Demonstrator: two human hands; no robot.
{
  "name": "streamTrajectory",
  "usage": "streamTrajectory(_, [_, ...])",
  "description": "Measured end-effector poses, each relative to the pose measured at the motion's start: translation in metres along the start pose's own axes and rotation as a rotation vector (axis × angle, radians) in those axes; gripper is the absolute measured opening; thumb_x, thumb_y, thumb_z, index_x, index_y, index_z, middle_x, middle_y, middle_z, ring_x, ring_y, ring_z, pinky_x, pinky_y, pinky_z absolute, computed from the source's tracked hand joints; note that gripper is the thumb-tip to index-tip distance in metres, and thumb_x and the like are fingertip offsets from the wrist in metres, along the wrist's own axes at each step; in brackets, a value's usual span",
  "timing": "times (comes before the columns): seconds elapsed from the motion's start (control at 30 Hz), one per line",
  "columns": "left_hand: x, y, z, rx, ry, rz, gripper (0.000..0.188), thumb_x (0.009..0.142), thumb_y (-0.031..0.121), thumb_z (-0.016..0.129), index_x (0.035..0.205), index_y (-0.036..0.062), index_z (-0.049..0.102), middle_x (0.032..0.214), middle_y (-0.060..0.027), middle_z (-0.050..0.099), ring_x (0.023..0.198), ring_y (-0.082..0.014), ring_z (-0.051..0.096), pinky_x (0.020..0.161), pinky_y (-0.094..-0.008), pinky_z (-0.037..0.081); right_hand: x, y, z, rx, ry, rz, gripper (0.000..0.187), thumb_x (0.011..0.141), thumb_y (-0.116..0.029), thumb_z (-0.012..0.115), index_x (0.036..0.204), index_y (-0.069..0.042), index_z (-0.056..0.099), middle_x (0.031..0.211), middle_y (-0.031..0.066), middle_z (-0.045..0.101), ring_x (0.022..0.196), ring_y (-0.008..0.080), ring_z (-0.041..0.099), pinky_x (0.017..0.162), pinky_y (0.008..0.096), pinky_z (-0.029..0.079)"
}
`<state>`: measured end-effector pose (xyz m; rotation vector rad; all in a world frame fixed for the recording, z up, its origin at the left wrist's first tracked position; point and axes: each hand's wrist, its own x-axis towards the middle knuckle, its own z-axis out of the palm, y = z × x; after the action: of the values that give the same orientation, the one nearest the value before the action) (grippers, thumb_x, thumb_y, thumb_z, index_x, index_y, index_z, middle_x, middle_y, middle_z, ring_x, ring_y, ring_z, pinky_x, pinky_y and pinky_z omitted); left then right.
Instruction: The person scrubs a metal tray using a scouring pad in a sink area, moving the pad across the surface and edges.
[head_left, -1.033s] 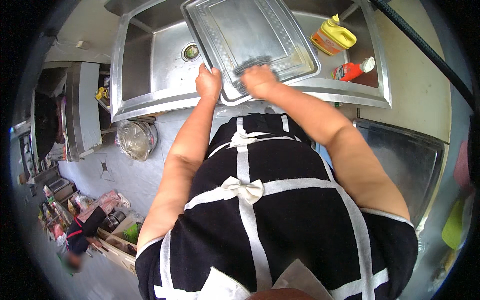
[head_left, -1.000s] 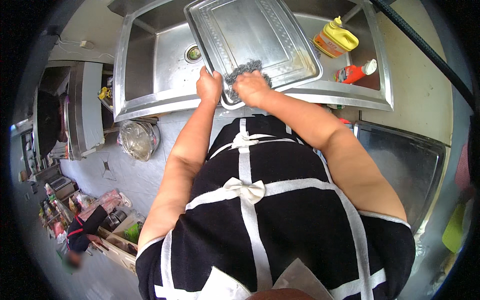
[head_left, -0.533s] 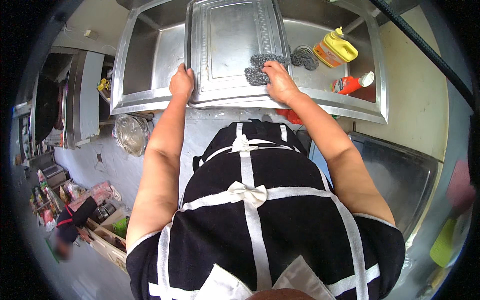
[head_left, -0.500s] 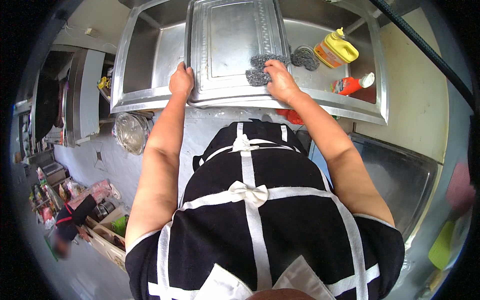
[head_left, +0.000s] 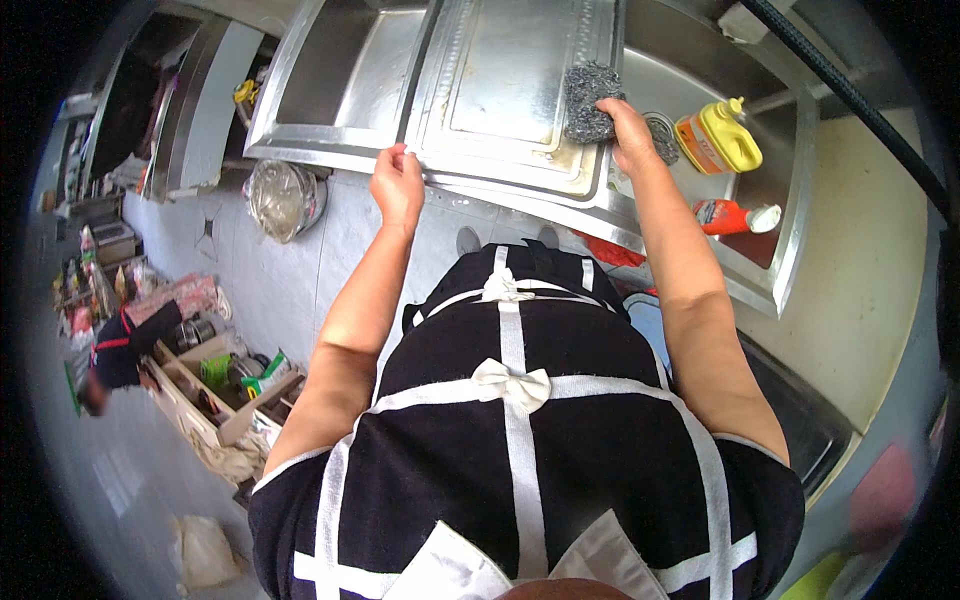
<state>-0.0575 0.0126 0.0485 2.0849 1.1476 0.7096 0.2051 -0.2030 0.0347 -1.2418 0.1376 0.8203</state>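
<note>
A large metal tray (head_left: 500, 90) with a raised border lies across the steel double sink (head_left: 330, 140); brownish stains show near its close right corner. At the tray's close left corner, my left hand (head_left: 398, 188) is closed, thumb and fingers pinching the edge. My right hand (head_left: 632, 138) grips a grey steel wool scrubber (head_left: 594, 103), which rests on the tray's right side. Part of the scrubber is covered by my fingers. Just right of that hand, a round sink strainer (head_left: 660, 135) sits in the right basin.
A yellow jug-like bottle (head_left: 718, 137) and a red bottle with a white cap (head_left: 736, 217) are in the right basin. A black hose (head_left: 850, 100) crosses the upper right. A plastic-lined bin (head_left: 285, 200) stands on the floor; farther left, a person (head_left: 125, 345) is beside a wooden crate (head_left: 190, 400).
The steel wool has moved up along the tray's right side with my right hand. My left hand has shifted from the tray's left side to its close corner. The view has turned.
</note>
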Motion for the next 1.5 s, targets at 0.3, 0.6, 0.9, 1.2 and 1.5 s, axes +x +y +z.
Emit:
streamTrajectory(0.3, [-0.047, 0.002, 0.016, -0.107, -0.056, -0.212, 0.034, 0.081, 0.019, 0.065, 0.105, -0.0039, 0.059, 0.081, -0.0089, 0.063, 0.075, -0.0176, 0.06, 0.071, -0.0306, 0.048, -0.002, 0.038, 0.028, 0.087, 0.17, -0.18, 0.014, 0.079, -0.008, 0.059, 0.089, 0.002, 0.06, 0.087, 0.0075, 0.062, 0.078, 0.0176, 0.059, 0.075, 0.0299, 0.047])
streamTrajectory(0.6, [-0.014, -0.002, 0.034, 0.129, 0.125, -0.007, 0.063, 0.071, 0.011, 0.069, 0.126, -0.0027, 0.043, 0.11, -0.0183, 0.052, 0.098, -0.0309, 0.055, 0.087, -0.0388, 0.045, -0.045, 0.055, 0.054, 0.185, 0.341, -0.246, 0.015, 0.078, -0.004, 0.056, 0.091, 0.004, 0.059, 0.084, 0.0053, 0.061, 0.074, 0.014, 0.055, 0.07, 0.0291, 0.046])
streamTrajectory(0.9, [0.024, -0.022, 0.035, -0.083, 0.125, -0.202, 0.073, 0.069, 0.007, 0.068, 0.132, -0.0066, 0.034, 0.098, -0.0177, 0.057, 0.086, -0.0271, 0.058, 0.081, -0.0355, 0.047, -0.066, 0.087, 0.052, -0.074, 0.341, -0.149, 0.018, 0.081, -0.012, 0.056, 0.092, 0.002, 0.058, 0.09, 0.0083, 0.062, 0.077, 0.0163, 0.059, 0.07, 0.031, 0.048])
streamTrajectory(1.2, [0.031, -0.006, 0.036, -0.052, 0.111, -0.192, 0.058, 0.079, 0.013, 0.057, 0.128, -0.0094, 0.037, 0.106, -0.0305, 0.058, 0.098, -0.0435, 0.057, 0.088, -0.0447, 0.044, -0.1, 0.041, 0.059, -0.442, 0.377, -0.246, 0.043, 0.086, -0.027, 0.056, 0.112, 0.007, 0.054, 0.106, 0.013, 0.061, 0.095, 0.025, 0.057, 0.087, 0.0351, 0.042])
streamTrajectory(1.5, [0.043, 0.003, 0.041, 0.009, 0.065, -0.263, 0.055, 0.08, 0.016, 0.053, 0.126, -0.0101, 0.039, 0.108, -0.0302, 0.059, 0.097, -0.0428, 0.058, 0.088, -0.0453, 0.045, -0.07, 0.017, 0.124, -1.238, 0.384, -0.901, 0.051, 0.072, -0.03, 0.073, 0.108, 0.001, 0.054, 0.114, 0.0187, 0.053, 0.11, 0.0336, 0.049, 0.094, 0.0417, 0.04])
